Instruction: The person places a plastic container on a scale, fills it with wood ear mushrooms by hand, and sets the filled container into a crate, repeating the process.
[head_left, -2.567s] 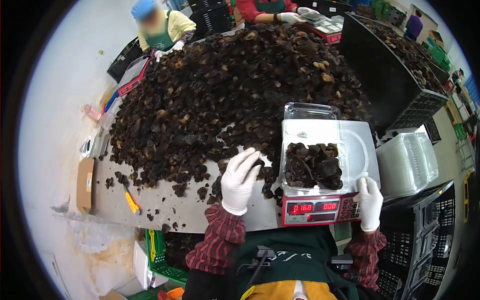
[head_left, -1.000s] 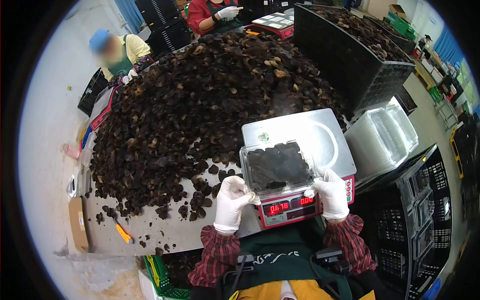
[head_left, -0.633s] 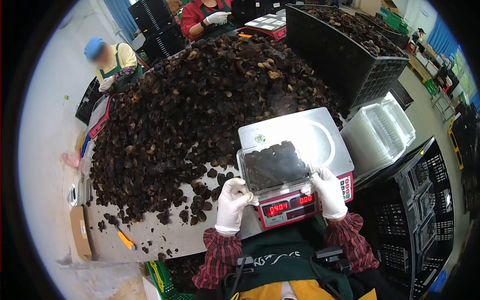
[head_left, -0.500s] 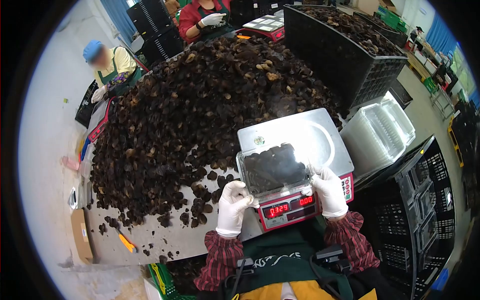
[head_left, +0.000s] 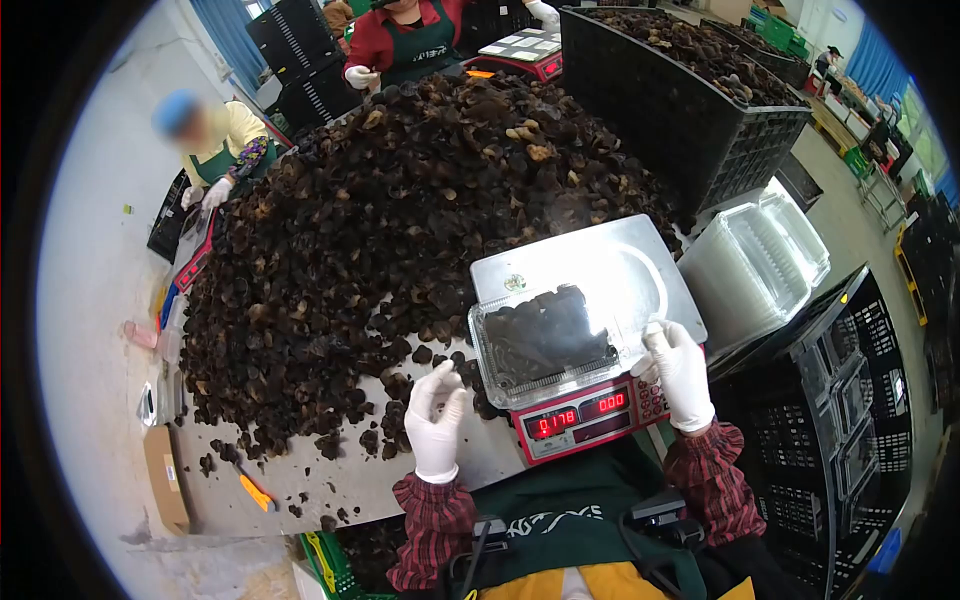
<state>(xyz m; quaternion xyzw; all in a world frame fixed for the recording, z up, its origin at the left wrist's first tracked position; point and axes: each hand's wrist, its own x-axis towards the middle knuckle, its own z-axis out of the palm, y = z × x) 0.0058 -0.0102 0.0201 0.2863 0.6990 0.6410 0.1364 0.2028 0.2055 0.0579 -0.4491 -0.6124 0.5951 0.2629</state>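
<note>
A clear plastic clamshell box (head_left: 545,340) with its lid down, full of dark dried mushrooms, lies on the steel pan of a red scale (head_left: 590,415). My right hand (head_left: 678,370), in a white glove, grips the box's near right corner. My left hand (head_left: 435,420), also gloved, hangs off the box to its left, fingers apart and holding nothing, over loose mushrooms on the table. The scale's red display reads 0178.
A big heap of dark mushrooms (head_left: 400,210) covers the table. Stacked empty clear boxes (head_left: 765,265) sit to the right, with black crates (head_left: 840,400) beside them and a filled crate (head_left: 690,80) behind. Two other gloved people work at the far side. An orange knife (head_left: 252,490) lies at the left.
The lid was shut over the mushrooms with both hands pressing the near corners. Since then my left hand has let go and moved left and down; my right hand still holds the box.
</note>
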